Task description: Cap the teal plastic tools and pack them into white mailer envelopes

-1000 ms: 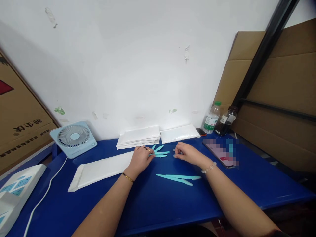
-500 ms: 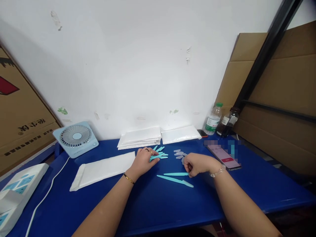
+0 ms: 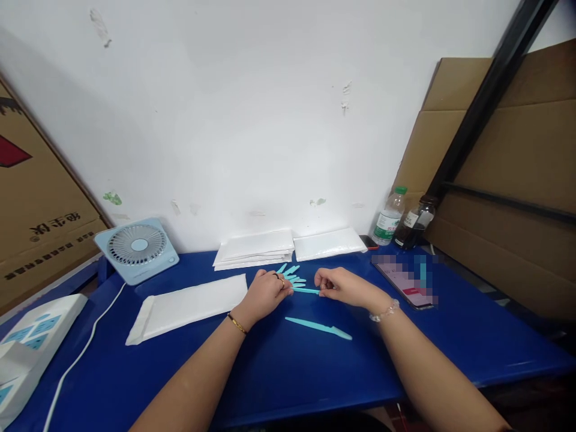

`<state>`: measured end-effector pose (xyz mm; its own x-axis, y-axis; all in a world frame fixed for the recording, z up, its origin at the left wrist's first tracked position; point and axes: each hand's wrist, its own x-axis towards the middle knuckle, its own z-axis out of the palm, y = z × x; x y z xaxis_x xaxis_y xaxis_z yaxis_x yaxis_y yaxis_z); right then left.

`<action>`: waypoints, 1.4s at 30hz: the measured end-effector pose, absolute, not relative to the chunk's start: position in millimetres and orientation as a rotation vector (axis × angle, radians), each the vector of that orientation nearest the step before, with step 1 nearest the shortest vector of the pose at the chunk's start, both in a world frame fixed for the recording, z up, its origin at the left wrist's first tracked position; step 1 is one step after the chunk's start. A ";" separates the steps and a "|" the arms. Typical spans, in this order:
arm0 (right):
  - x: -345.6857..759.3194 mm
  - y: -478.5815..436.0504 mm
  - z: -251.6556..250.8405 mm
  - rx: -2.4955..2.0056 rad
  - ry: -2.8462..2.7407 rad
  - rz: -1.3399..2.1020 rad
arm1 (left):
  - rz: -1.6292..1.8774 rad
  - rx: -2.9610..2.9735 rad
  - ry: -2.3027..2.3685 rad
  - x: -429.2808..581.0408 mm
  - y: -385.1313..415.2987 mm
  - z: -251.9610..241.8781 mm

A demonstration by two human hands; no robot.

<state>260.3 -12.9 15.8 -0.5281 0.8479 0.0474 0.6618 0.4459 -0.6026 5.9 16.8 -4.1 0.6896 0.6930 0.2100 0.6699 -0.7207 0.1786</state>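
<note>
Between my two hands lies a thin turquoise stick (image 3: 306, 291). My right hand (image 3: 327, 285) pinches its right end, and my left hand (image 3: 274, 289) has its closed fingers at the left end. Several more turquoise sticks (image 3: 291, 271) fan out just beyond my left fingertips, partly hidden by that hand. A single turquoise knife-shaped piece (image 3: 318, 327) lies on the blue table (image 3: 288, 378), nearer to me. The small translucent pieces are hidden behind my right hand.
White packets (image 3: 256, 246) lie along the wall, with a long white envelope (image 3: 193, 305) left of my left hand. A blue fan (image 3: 138, 245) and a power strip (image 3: 40, 336) are at the left. Bottles (image 3: 389, 219) and a phone (image 3: 407, 285) are at the right.
My right hand has moved left and away from me with one turquoise stick, from beside the knife-shaped piece up to my left hand. My left fingers have drawn together.
</note>
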 end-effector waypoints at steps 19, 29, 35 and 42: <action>252.1 -25.1 8.4 -1.287 -2.695 0.853 | 0.350 2.668 0.938 15.9 -5.2 -1.1; 256.4 -12.9 9.7 -1.316 -2.469 0.635 | 0.354 2.689 1.025 15.2 4.6 -6.9; 287.0 -4.6 13.5 -1.458 -2.123 0.835 | 0.362 2.638 1.188 4.8 12.7 -9.0; 254.7 -6.5 -0.8 -1.314 -2.384 0.636 | 0.361 2.619 1.165 6.7 12.5 -10.4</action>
<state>254.7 -6.5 -0.8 -0.5116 0.8553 0.0816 0.7008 0.4703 -0.5363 6.7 12.5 -10.4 0.6493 0.7507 0.1222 0.6884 -0.6483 0.3254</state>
